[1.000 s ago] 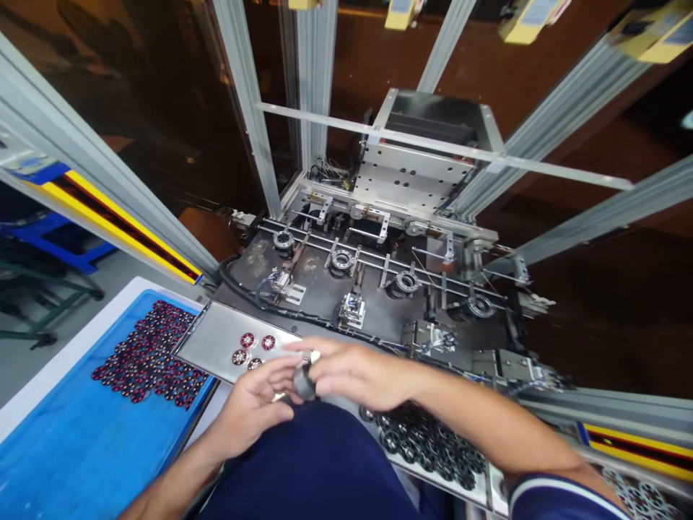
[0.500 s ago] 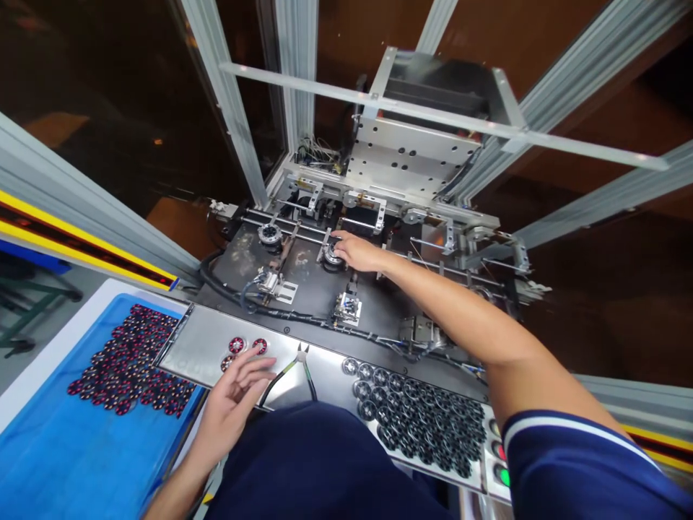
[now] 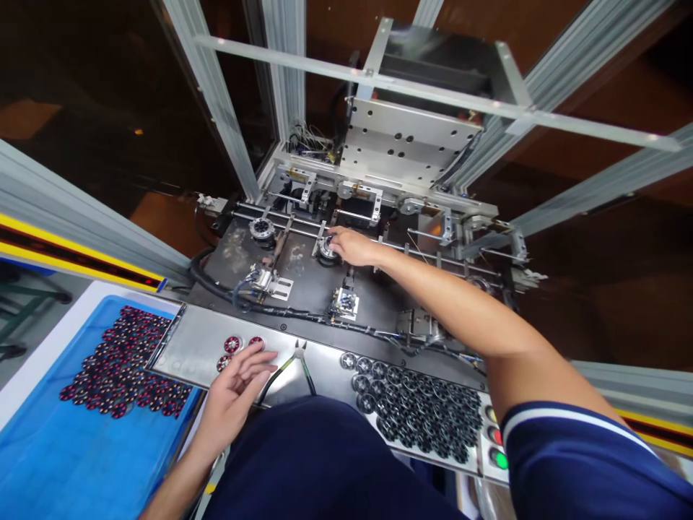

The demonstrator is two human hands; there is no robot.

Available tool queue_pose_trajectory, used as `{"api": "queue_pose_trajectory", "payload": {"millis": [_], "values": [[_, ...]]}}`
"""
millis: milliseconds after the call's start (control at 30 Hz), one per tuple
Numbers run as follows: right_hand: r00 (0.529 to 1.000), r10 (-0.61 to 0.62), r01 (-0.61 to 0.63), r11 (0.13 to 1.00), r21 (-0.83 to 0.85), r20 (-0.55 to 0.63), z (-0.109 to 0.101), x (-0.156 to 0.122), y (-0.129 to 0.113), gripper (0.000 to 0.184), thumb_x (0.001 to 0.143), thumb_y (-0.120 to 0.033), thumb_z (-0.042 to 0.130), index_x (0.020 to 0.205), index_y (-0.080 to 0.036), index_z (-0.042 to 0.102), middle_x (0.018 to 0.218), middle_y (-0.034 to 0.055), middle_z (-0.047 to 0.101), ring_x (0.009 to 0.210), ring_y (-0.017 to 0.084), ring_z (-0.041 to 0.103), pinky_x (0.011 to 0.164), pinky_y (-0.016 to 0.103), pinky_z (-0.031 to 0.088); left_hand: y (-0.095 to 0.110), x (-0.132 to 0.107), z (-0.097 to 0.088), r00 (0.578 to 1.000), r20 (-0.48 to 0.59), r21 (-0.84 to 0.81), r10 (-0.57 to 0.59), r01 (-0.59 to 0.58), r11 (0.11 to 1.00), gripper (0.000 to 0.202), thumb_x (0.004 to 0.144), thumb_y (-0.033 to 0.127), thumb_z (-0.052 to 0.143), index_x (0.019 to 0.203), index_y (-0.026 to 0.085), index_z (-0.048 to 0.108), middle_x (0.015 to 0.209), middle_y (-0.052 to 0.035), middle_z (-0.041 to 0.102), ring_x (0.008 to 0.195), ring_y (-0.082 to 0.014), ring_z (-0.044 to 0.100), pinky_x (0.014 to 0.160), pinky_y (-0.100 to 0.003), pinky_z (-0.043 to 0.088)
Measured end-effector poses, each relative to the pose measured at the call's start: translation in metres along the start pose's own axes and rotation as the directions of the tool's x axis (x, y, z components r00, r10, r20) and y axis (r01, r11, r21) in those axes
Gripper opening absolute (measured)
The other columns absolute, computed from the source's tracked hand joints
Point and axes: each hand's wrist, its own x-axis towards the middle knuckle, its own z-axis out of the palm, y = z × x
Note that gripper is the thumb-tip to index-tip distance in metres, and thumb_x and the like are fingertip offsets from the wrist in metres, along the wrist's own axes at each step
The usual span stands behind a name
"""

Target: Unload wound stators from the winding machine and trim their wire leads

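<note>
My right hand [image 3: 351, 247] reaches far into the machine, its fingers closed round a small round part [image 3: 327, 250] seated on a fixture on the black machine bed [image 3: 303, 278]. My left hand [image 3: 236, 386] lies on the steel shelf [image 3: 187, 347] with fingers loosely spread, its fingertips by three red wound discs [image 3: 234, 345]. It holds nothing. A pair of cutters [image 3: 289, 367] lies on the shelf just right of that hand.
A blue tray [image 3: 65, 448] at the left carries several red wound discs [image 3: 116, 372]. A pile of black ring parts [image 3: 419, 412] covers the shelf's right part, next to coloured push buttons [image 3: 497, 448]. Aluminium frame posts [image 3: 211, 94] and rails surround the machine.
One second ago both hands were together over my lap holding a dark part. My right hand has since reached to the fixture; my left hand dropped to the shelf by the red discs.
</note>
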Motion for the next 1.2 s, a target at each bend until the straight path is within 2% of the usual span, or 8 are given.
{"api": "queue_pose_trajectory", "payload": {"millis": [167,400,500,600,700,933,1067,1200], "values": [[0.999,0.045,-0.044,0.999,-0.021,0.022,0.006,0.006,-0.002,0.025,0.094,-0.033,0.058,0.111,-0.015,0.064,0.123,0.0091,0.063,0.111,0.022,0.061,0.097,0.046,0.050,0.001,0.001,-0.001,1.000,-0.013,0.006,-0.010,0.010,1.000,0.047,0.087,0.036,0.065,0.128,0.018,0.050,0.118,-0.0137,0.068,0.099,-0.0223,0.070,0.095,-0.037,0.051],[0.998,0.069,-0.069,0.996,-0.049,-0.004,0.013,0.011,0.000,0.024,0.095,-0.035,0.057,0.110,-0.017,0.064,0.117,0.0077,0.065,0.101,0.019,0.064,0.091,0.041,0.054,0.004,0.002,0.005,1.000,-0.024,-0.011,-0.013,0.013,1.000,0.045,0.086,0.036,0.066,0.125,0.017,0.053,0.114,-0.0138,0.070,0.097,-0.0228,0.071,0.092,-0.037,0.053],[0.997,0.037,-0.043,0.995,-0.088,-0.075,0.012,0.003,-0.004,0.023,0.095,-0.031,0.055,0.107,-0.014,0.066,0.126,0.0124,0.063,0.113,0.023,0.061,0.098,0.044,0.049,0.005,0.002,0.008,1.000,-0.003,-0.020,-0.007,0.007,1.000,0.045,0.086,0.037,0.065,0.125,0.018,0.053,0.115,-0.0137,0.070,0.097,-0.0228,0.071,0.093,-0.037,0.053],[0.990,-0.050,0.030,0.989,-0.146,-0.135,0.009,-0.017,-0.006,0.031,0.096,-0.022,0.048,0.118,-0.009,0.064,0.143,0.0197,0.051,0.135,0.030,0.044,0.109,0.047,0.039,0.005,0.001,0.003,1.000,0.004,0.003,0.002,-0.002,1.000,0.045,0.087,0.037,0.064,0.126,0.018,0.053,0.116,-0.0135,0.069,0.099,-0.0227,0.070,0.095,-0.038,0.052],[0.984,-0.158,0.139,0.970,-0.201,-0.085,0.006,-0.039,-0.005,0.047,0.090,-0.008,0.045,0.136,-0.010,0.052,0.152,0.0163,0.041,0.146,0.030,0.029,0.114,0.051,0.033,0.002,-0.003,-0.009,1.000,-0.025,0.035,-0.002,0.002,0.999,0.046,0.087,0.038,0.065,0.127,0.019,0.051,0.118,-0.0133,0.069,0.102,-0.0227,0.069,0.096,-0.038,0.052],[0.977,-0.211,0.210,0.937,-0.279,0.027,0.010,-0.050,0.002,0.057,0.084,-0.002,0.042,0.141,-0.011,0.047,0.155,0.0143,0.035,0.145,0.031,0.030,0.113,0.055,0.032,-0.009,-0.018,-0.016,0.997,-0.075,0.073,-0.002,0.007,0.997,0.045,0.085,0.039,0.065,0.121,0.016,0.054,0.115,-0.0142,0.070,0.102,-0.0241,0.070,0.097,-0.041,0.052],[0.983,-0.186,0.180,0.938,-0.296,0.007,0.011,-0.045,-0.006,0.049,0.089,-0.006,0.040,0.136,-0.015,0.052,0.152,0.0122,0.042,0.145,0.030,0.032,0.112,0.055,0.032,-0.009,-0.019,0.000,0.985,0.127,0.288,0.116,-0.149,0.946,0.039,0.090,0.036,0.057,0.125,0.017,0.056,0.117,-0.0151,0.070,0.101,-0.0250,0.070,0.092,-0.041,0.055],[0.986,-0.160,0.137,0.942,-0.306,-0.051,0.000,-0.042,-0.031,0.042,0.093,-0.009,0.034,0.131,-0.010,0.053,0.153,0.0147,0.041,0.147,0.029,0.027,0.115,0.053,0.029,-0.019,-0.004,0.033,0.868,0.469,0.426,0.162,-0.383,0.820,0.031,0.089,0.034,0.059,0.116,0.023,0.068,0.116,-0.0117,0.071,0.105,-0.0265,0.068,0.096,-0.042,0.051]]}}
